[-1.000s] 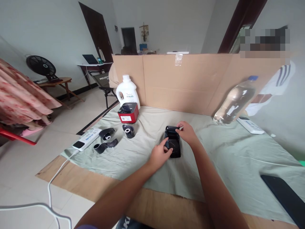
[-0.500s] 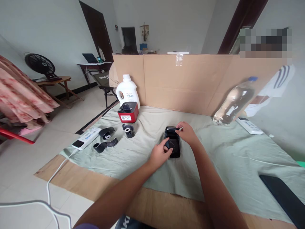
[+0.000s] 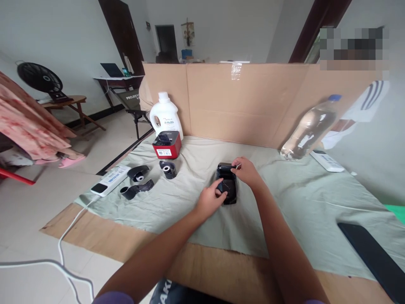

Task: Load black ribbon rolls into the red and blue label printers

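A small black box-shaped device (image 3: 228,196), which looks like a portable label printer, lies on the cloth with its lid (image 3: 226,167) raised at the far end. My left hand (image 3: 210,199) grips its left side, thumb and fingertips reaching over the dark inside; what lies under them is partly hidden. At the lid's right corner, the fingertips of my right hand (image 3: 245,171) are pinched together on the edge. Left of the device sit several black rolls with loose tails: one roll (image 3: 167,170) near the red box, another roll (image 3: 138,174), and an unwound roll (image 3: 136,190).
Behind the rolls stand a red box-shaped device (image 3: 167,145) and a white jug (image 3: 165,114). A white power strip (image 3: 109,181) trails a cable at left. A cardboard panel (image 3: 247,105), a tilted clear bottle (image 3: 308,131) and a phone (image 3: 370,253) flank the cloth. A person stands beyond.
The view has shifted slightly, so everything sits a little higher and further left. Both hands keep nearly the same hold on the black device.
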`<action>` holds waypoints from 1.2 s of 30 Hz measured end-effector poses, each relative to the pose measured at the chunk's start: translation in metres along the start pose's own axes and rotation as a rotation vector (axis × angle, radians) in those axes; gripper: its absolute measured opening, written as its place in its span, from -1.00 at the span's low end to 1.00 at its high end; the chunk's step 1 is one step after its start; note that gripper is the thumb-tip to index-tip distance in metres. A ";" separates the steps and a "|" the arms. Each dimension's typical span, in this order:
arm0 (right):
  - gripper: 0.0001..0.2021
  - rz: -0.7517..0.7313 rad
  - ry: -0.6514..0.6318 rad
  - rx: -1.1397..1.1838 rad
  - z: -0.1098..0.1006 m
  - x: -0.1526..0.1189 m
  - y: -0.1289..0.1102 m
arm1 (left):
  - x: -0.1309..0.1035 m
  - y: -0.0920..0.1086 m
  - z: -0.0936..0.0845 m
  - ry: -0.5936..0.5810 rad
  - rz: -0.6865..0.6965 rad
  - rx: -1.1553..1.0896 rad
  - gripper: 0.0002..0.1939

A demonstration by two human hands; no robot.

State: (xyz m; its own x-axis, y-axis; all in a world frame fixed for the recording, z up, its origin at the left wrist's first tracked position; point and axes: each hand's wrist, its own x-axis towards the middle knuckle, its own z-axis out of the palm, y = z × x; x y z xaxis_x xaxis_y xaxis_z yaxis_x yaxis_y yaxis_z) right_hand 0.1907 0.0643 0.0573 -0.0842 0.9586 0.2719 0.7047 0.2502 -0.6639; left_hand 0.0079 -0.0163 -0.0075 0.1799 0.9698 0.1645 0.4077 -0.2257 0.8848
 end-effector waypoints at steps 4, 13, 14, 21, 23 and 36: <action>-0.87 -0.022 -0.047 -0.005 -0.001 -0.001 0.001 | 0.000 0.000 0.000 0.004 0.008 -0.027 -0.44; -0.86 -0.046 -0.165 -0.085 -0.005 -0.002 -0.002 | -0.001 -0.002 0.001 0.004 -0.022 -0.084 -0.78; -0.85 -0.043 -0.192 -0.091 -0.005 -0.003 -0.002 | -0.001 -0.002 0.001 0.000 -0.019 -0.079 -0.77; -0.87 0.043 -0.221 -0.105 0.002 -0.003 -0.002 | 0.000 -0.001 0.000 -0.010 -0.010 -0.061 -0.75; -0.75 0.123 -0.177 -0.100 0.006 -0.003 0.000 | 0.000 -0.001 0.000 -0.010 -0.017 -0.054 -0.75; -0.45 0.510 -0.244 0.211 0.011 -0.015 0.013 | 0.002 0.004 -0.005 0.116 0.009 -0.067 -0.88</action>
State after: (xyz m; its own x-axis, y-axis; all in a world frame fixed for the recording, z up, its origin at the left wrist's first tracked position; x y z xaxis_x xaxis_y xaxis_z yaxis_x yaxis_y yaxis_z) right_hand 0.1928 0.0551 0.0370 0.0511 0.9619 -0.2687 0.5462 -0.2521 -0.7988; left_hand 0.0049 -0.0142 -0.0015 0.0774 0.9727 0.2186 0.3449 -0.2318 0.9095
